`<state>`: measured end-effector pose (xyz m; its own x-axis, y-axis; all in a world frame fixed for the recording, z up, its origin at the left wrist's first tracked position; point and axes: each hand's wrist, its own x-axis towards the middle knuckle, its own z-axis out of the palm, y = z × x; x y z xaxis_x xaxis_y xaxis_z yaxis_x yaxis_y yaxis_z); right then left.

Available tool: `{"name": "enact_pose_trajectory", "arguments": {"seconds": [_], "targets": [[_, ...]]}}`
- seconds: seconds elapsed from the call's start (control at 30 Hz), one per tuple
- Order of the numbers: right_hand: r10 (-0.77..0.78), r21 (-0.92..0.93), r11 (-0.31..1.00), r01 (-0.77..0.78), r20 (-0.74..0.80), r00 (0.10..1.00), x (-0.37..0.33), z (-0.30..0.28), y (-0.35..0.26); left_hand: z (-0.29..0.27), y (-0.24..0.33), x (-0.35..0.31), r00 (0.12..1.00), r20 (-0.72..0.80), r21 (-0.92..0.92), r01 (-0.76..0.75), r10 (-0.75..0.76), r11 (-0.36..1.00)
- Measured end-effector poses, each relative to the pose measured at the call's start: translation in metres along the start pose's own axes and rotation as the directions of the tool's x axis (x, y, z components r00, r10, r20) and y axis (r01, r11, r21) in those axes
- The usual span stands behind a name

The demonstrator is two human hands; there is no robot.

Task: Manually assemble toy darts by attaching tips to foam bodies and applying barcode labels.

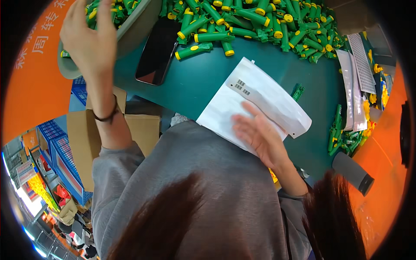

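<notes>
My left hand (90, 41) is raised over the grey bin (130, 27) at the upper left. Its fingers are apart, with nothing visible in them, and some tips run past the upper edge. Green tube-shaped pieces with yellow ends (123, 11) fill the bin. My right hand (261, 135), slightly blurred, hovers with outstretched fingers over a white sheet (221, 108); whether it touches is hard to tell. A white curved strip (277, 104) with small grey printed blocks and a hole near each end lies across that sheet.
A large heap of the green tubes (251, 26) covers the table's far side. A black phone (157, 52) lies beside the bin. White cards (351, 93), more green pieces (336, 128) and a dark grey cylinder (352, 171) are at right. A cardboard box (82, 147) stands lower left.
</notes>
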<state>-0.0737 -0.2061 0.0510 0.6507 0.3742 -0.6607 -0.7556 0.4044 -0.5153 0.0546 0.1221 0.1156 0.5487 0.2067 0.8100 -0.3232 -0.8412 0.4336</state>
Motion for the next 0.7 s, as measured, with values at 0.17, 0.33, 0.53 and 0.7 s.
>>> {"name": "enact_pose_trajectory", "arguments": {"seconds": [0.17, 0.33, 0.53, 0.7], "targets": [[-0.261, -0.028, 0.965, 0.260, -0.046, 0.964, 0.024, -0.028, 0.002, 0.040, 0.076, -0.096, 0.813, 0.582, -0.269, 0.214, -0.018, 0.939], [-0.101, -0.313, 0.941, 0.132, 0.114, 0.988, 0.020, -0.050, -0.010, 0.076, 0.095, -0.136, 0.674, 0.736, -0.310, 0.419, -0.064, 0.854], [-0.173, -0.624, 0.758, 0.189, 0.087, 0.981, 0.024, -0.066, -0.042, 0.079, 0.098, -0.135, 0.634, 0.773, -0.385, 0.500, -0.025, 0.776], [-0.364, -0.067, 0.930, 0.360, -0.061, 0.929, 0.030, -0.034, -0.029, 0.067, 0.109, -0.137, 0.479, 0.873, -0.403, 0.815, -0.094, 0.417]]}}
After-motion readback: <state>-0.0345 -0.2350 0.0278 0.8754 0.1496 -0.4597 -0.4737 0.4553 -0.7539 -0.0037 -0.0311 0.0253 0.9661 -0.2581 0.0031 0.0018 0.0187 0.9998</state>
